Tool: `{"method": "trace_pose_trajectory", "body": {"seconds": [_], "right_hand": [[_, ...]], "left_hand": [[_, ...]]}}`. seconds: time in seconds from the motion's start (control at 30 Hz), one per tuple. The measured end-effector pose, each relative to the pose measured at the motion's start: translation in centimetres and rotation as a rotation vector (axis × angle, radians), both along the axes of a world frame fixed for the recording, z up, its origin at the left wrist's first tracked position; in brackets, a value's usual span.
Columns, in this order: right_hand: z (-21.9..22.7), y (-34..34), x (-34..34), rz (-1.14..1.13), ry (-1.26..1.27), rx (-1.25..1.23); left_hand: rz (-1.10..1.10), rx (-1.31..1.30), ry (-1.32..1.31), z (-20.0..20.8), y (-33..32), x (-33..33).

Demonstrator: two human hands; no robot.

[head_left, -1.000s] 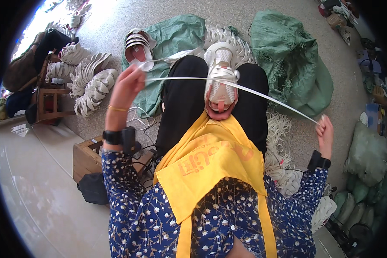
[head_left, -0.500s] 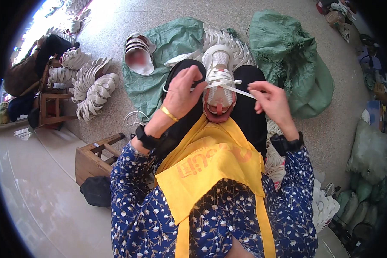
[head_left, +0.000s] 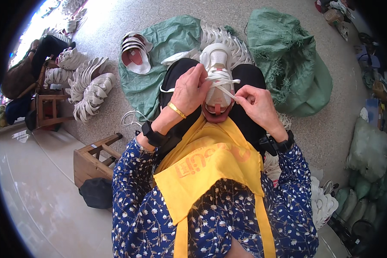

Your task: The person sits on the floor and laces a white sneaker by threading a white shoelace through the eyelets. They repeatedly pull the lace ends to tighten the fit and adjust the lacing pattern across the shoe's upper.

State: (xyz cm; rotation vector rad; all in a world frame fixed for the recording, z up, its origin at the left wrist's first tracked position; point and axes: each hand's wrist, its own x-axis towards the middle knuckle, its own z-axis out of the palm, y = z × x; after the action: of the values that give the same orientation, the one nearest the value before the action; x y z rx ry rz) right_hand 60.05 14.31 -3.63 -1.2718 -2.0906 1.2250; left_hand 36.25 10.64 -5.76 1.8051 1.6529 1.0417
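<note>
Left hand [head_left: 187, 92] (grip unclear) partly hides shoelace [head_left: 225, 90].

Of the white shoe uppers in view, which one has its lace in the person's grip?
The upper between the knees: the right hand pinches its lace; the other uppers lie untouched.

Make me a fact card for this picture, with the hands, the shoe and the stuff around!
Shoe: white-and-pink sneaker, between the knees, toe pointing away
Right hand: fingers pinching a white shoelace
Left hand: up at the sneaker's lacing, grip partly hidden
Clothes: yellow apron, blue flowery top
Left side: wooden stool, rows of white shoe uppers
Far right of sneaker: green sack
</note>
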Motion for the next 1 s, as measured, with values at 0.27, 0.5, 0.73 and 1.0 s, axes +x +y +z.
{"method": "trace_pose_trajectory", "body": {"seconds": [0.27, 0.5, 0.73, 1.0], "right_hand": [[-1.1, 0.0, -0.1, -0.023, 0.052, -0.021], [-1.3, 0.0, -0.1, -0.044, 0.051, -0.051], [-1.1, -0.1, -0.1, -0.052, 0.042, -0.083], [0.2, -0.6, -0.3, -0.064, 0.016, -0.142]], "left_hand": [[0.003, 0.018, 0.032, -1.0, 0.6, -0.1], [-0.014, -0.060, -0.041, -0.1, -0.5, -0.5], [-0.053, -0.091, -0.071, 1.7, -3.2, -1.4], [-0.057, -0.048, -0.007, 2.4, -6.1, -2.5]]}}
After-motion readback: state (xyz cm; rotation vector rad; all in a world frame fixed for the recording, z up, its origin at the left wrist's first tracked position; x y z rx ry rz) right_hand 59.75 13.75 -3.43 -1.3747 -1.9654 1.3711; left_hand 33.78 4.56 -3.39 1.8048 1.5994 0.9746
